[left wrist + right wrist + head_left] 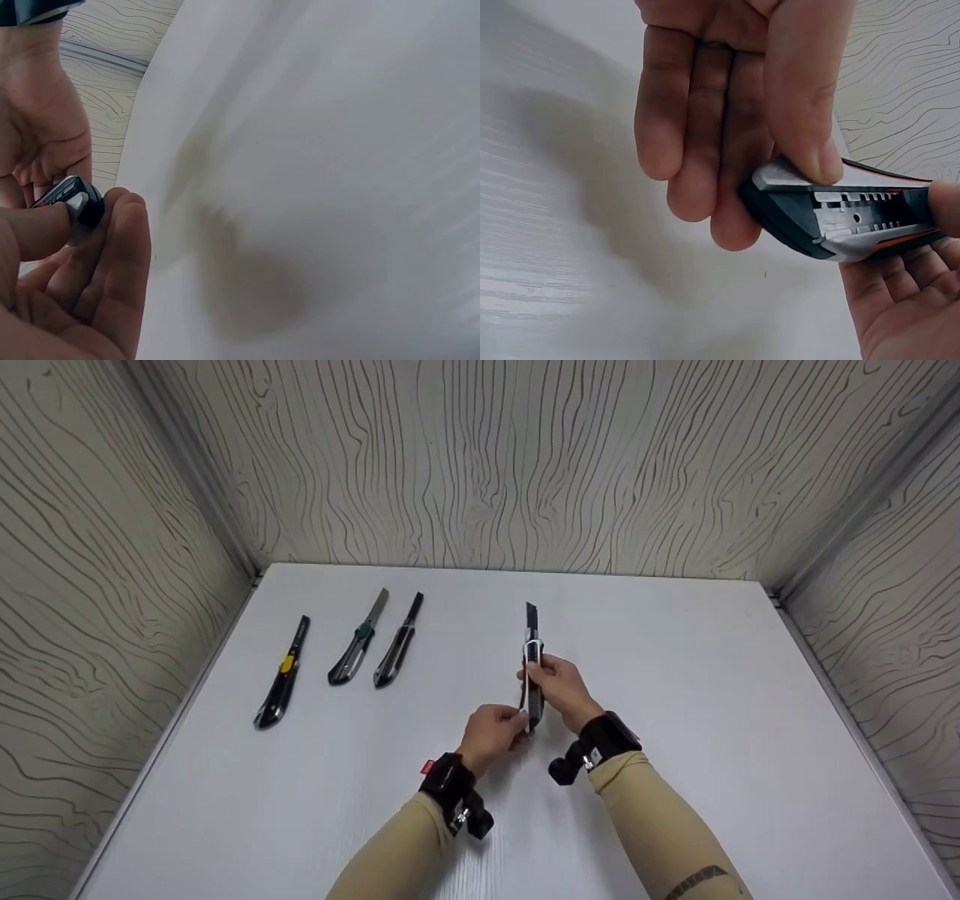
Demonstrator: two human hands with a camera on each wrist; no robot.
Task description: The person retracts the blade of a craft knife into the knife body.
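Note:
A utility knife (533, 701) with a silver and black body stands between both hands in the head view, its dark blade (532, 617) extended toward the back wall. My left hand (491, 731) pinches the butt end between thumb and fingers. Higher on the body, my right hand (562, 686) grips the knife, thumb on its front. The right wrist view shows a toothed metal channel (847, 217) and orange trim, with the right thumb (945, 206) at the black slider. Only the black butt end (90, 210) shows in the left wrist view.
Three more utility knives lie left on the white table (675, 682), blades out: one black and yellow (281, 682), one green and silver (352, 656), one black and silver (395, 656). Wood-patterned panels (480, 465) enclose the back and sides.

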